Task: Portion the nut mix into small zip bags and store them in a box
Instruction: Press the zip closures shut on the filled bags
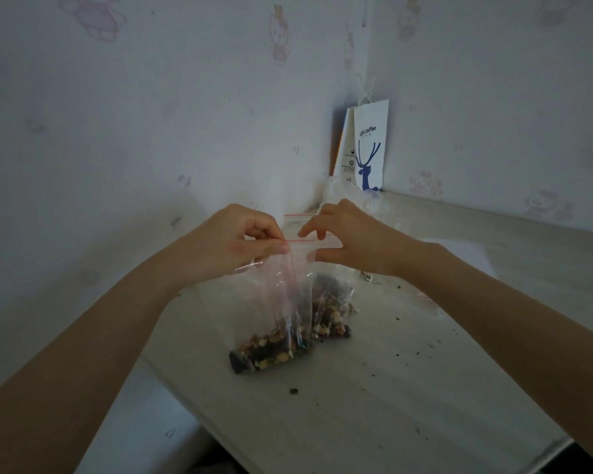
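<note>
1. My left hand (250, 242): I am reaching it forward from the lower left, forearm bare, thumb lying flat across the front of the bag top and fingers curled behind, so it is pinching the red zip strip at its left end
2. My right hand (350, 239): I am reaching it in from the lower right, thumb under and forefinger over the same strip at its right end, the other fingers curled; it too is gripping the bag's top edge
3. Small zip bag (281, 302), one in my hands: I am holding it upright between both hands above the table (408, 405), its clear body hanging down and its lower end sitting on the tabletop
4. Nut mix (271, 354): it is lying in the bottom of that bag, filling only the lowest part
5. Second filled bag (332, 309), one: it is lying on the table just behind and to the right of the first, partly hidden by it
6. More clear bags are showing behind my hands, one with a red strip (297, 215); I cannot tell their number
7. Paper carrier bag (370, 145), one: it is leaning upright in the wall corner, white with a blue deer and the word "coffee"
8. Crumbs (293, 391): they are lying scattered over the near tabletop, too many and too small to count
</note>
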